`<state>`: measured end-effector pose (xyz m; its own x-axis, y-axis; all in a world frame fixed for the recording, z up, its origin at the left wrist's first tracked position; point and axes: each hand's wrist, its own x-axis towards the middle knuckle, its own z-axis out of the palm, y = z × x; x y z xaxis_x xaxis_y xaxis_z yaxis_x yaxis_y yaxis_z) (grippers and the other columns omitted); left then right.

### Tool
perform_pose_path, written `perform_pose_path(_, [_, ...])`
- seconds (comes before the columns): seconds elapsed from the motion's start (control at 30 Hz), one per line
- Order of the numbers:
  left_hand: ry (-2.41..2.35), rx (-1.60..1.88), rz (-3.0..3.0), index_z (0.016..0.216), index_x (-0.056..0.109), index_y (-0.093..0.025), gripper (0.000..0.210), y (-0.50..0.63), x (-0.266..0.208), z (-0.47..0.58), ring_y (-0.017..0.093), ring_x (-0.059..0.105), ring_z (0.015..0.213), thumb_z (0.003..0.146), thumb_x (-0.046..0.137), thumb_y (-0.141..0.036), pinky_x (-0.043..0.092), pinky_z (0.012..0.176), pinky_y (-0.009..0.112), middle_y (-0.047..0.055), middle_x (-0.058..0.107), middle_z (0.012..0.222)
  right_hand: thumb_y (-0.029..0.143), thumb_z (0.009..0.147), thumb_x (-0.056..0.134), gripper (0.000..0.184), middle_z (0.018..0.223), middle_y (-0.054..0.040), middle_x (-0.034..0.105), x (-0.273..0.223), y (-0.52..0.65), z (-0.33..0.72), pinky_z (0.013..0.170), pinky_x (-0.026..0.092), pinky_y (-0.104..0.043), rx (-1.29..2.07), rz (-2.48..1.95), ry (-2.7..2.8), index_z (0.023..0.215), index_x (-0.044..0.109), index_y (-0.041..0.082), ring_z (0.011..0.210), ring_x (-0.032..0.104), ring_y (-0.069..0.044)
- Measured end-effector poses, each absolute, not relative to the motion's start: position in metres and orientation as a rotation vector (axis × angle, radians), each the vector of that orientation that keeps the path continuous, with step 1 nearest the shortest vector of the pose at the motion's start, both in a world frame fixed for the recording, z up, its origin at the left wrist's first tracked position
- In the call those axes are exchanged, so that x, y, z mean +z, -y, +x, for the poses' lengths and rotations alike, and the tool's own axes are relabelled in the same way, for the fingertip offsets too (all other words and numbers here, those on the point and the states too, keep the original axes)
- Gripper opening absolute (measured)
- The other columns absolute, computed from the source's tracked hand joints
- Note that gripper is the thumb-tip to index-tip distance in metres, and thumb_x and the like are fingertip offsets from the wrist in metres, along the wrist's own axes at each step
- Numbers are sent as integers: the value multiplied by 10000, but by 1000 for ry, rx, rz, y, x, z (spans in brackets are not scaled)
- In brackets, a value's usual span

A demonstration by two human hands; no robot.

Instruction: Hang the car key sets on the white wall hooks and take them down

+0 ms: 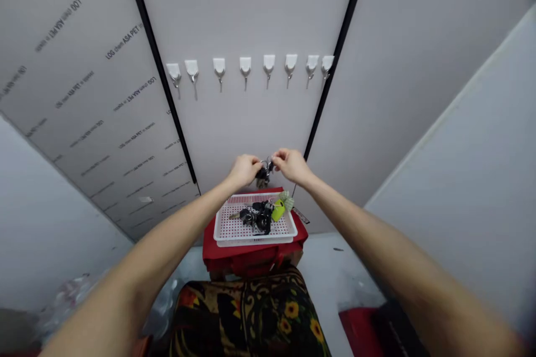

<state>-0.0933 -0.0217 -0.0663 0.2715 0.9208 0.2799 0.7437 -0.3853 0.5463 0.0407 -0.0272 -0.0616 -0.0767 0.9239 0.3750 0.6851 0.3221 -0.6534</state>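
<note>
A bunch of keys (263, 177) on metal rings hangs between my two hands, above the back edge of a white plastic basket (223, 228). My left hand (245, 170) pinches the bunch from the left side. From the right, my right hand (290, 164) has its fingers closed on a ring at the top of the same bunch. More keys (260, 216) with dark heads lie piled in the basket. Beside that pile are a yellow-green tag (278, 210) and a pale green checked bow (287, 199).
Several white hooks (245, 65) run in a row across the wall panel, between two black strips (157, 61). Under the basket is a red bag (221, 259). Flower-patterned fabric (251, 312) lies in front, and clear plastic (69, 298) is at lower left.
</note>
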Motion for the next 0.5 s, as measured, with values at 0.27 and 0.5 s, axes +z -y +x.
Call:
perform_pose_path(0.27, [-1603, 635, 2338, 737, 585, -157, 311, 52, -122, -141, 116, 510, 642, 684, 314, -298, 343, 556, 191, 32, 603, 723, 221, 673, 388, 165, 589, -12, 565, -122, 57, -2, 513, 320, -174, 312, -1410, 2015, 668, 535, 146, 530, 468, -73])
perform_pose_path(0.5, [-1697, 442, 2456, 868, 549, -161, 361, 64, -148, -147, 153, 511, 809, 690, 292, -342, 360, 670, 207, 56, 569, 903, 260, 689, 372, 178, 686, -9, 576, -146, 83, -7, 533, 314, -191, 168, -1483, 2202, 710, 524, 169, 615, 488, -99])
